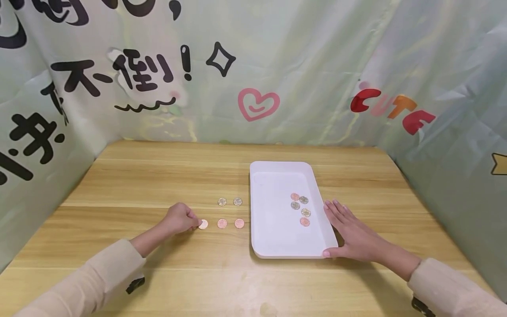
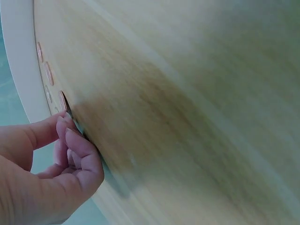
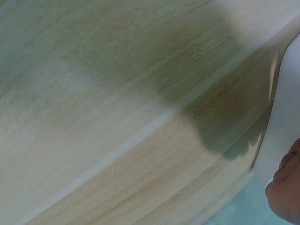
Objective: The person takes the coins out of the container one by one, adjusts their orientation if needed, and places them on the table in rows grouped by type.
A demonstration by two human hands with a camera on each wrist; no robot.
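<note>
My left hand (image 1: 180, 219) pinches a copper-coloured coin (image 1: 203, 224) between thumb and fingertips, low over the wooden table. In the left wrist view this coin (image 2: 63, 100) looks tilted, one edge off the tabletop. Two more copper-coloured coins (image 1: 222, 223) lie in line to its right, and two silvery coins (image 1: 237, 201) lie in a row behind them. Against the right side of a shallow white tray (image 1: 273, 242) rests my right hand (image 1: 356, 235), its fingers extended along the rim and the thumb at the near right corner. Several copper and silvery coins (image 1: 304, 222) lie inside the tray.
The wooden table (image 1: 158, 171) is bounded at the back and both sides by a printed cloth (image 1: 317, 66) with black lettering, a pink heart and coloured letters. The tray stands just right of the table coins.
</note>
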